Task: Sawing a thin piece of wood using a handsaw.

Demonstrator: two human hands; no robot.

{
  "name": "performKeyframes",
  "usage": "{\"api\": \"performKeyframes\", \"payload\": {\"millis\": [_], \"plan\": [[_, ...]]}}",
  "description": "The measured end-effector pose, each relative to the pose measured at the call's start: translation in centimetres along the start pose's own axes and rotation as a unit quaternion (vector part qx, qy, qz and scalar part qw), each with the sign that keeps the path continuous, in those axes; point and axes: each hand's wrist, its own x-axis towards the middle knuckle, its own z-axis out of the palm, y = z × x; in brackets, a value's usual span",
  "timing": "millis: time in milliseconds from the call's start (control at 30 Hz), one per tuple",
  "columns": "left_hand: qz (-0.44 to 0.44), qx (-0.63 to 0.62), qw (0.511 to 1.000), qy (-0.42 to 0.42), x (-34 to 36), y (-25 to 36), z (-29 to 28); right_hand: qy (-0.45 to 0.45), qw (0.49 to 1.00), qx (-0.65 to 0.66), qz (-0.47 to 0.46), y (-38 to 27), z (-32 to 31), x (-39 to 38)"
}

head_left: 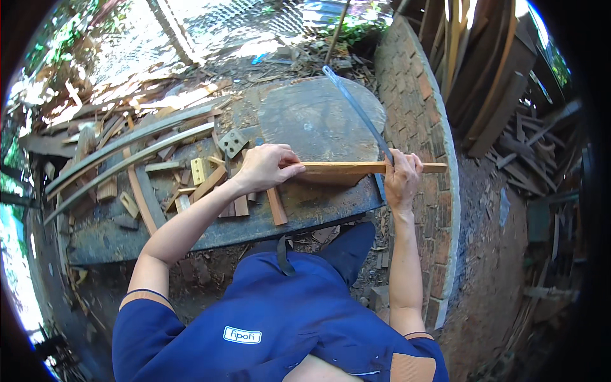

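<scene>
My left hand [268, 168] is closed on the left end of a reddish-brown wooden board [344, 169], its thumb along the near edge. Farther right along the same board, my right hand [403, 178] is wrapped round it, and the board's right end sticks out past the fingers. A long, narrow blue-grey metal bar [356, 108] slants from the far side of the bench down to the fingers of my right hand. Whether those fingers grip the bar too is hidden. The board is seen nearly edge-on, above the bench.
Beneath my hands stands a dark workbench [127, 245] with a rounded wooden panel [312, 121] on it. Wood offcuts, long curved strips [133, 156] and a grey block with holes [233, 142] lie at left. A low brick wall [420, 95] borders the right; planks [490, 76] lean beyond.
</scene>
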Motion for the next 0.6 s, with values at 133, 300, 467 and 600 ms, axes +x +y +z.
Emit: {"api": "performKeyframes", "payload": {"millis": [133, 300, 467, 600], "plan": [[0.100, 0.115, 0.985, 0.080, 0.0, 3.3, -0.2, -0.005, 0.996, -0.006, 0.090, 1.0, -0.2, -2.7], [0.229, 0.197, 0.944, 0.132, 0.8, 4.3, 0.4, 0.117, 0.987, -0.011, 0.112, 1.8, 0.3, -4.6], [0.273, 0.215, 0.930, 0.119, 1.4, 4.2, 0.7, 0.138, 0.980, -0.031, 0.144, 2.2, -0.2, -5.1], [0.272, 0.234, 0.928, 0.101, 1.2, 3.0, 1.5, 0.128, 0.982, -0.067, 0.122, 3.1, -0.1, -5.5]]}}
